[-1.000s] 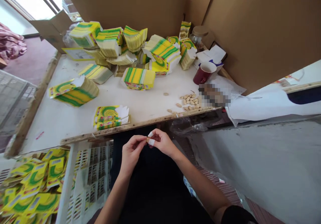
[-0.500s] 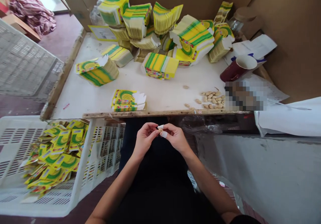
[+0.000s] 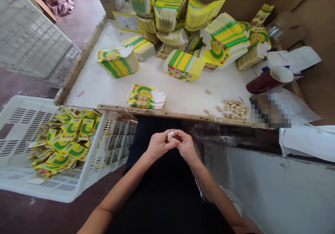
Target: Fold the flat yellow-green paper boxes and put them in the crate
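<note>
Just short of the bench's (image 3: 151, 78) front edge and lower than its top, the left hand (image 3: 159, 144) and right hand (image 3: 186, 145) meet, the fingers of both clamped on a peanut (image 3: 170, 138), fingertips close together around it. Such a small thing probably needs a pinch from two sides; white tape (image 3: 171, 133) wraps right fingertips, perhaps for protection. Below the bench's left front corner stands a white crate (image 3: 87, 173), whose high walls likely keep its loose yellow packets (image 3: 70, 139) from spilling. At the bench's front edge lie a small stack of cartons (image 3: 143, 96) and, farther right, a pile of peanuts (image 3: 237, 109), both seemingly set for easy reach. A mug (image 3: 263, 82) stands toward the bench's right side. Along the bench's back, bundled cartons (image 3: 167, 14) are piled up, presumably to save room.
</note>
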Demonstrator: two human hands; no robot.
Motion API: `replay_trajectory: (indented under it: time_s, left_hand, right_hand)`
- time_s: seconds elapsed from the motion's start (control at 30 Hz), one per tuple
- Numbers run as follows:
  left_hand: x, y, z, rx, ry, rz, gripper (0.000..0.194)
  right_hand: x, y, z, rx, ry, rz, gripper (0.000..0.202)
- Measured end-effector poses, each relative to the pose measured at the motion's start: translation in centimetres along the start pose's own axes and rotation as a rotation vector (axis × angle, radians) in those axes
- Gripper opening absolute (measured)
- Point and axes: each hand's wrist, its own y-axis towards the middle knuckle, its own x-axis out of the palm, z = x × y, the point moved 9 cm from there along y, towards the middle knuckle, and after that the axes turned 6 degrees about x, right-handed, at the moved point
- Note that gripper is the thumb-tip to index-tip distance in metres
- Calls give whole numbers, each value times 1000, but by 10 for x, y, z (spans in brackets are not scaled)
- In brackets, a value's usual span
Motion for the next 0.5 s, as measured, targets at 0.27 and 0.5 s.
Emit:
replay_trajectory:
  time_s: [0.27, 0.5]
  left_hand:
    - [-10, -5, 0, 43, -135, 110, 36]
    - [-9, -7, -5, 23, -484, 106, 59]
  right_hand:
    - [11, 0, -10, -62, -50, 26, 7]
    - [4, 5, 2, 73, 78, 51, 18]
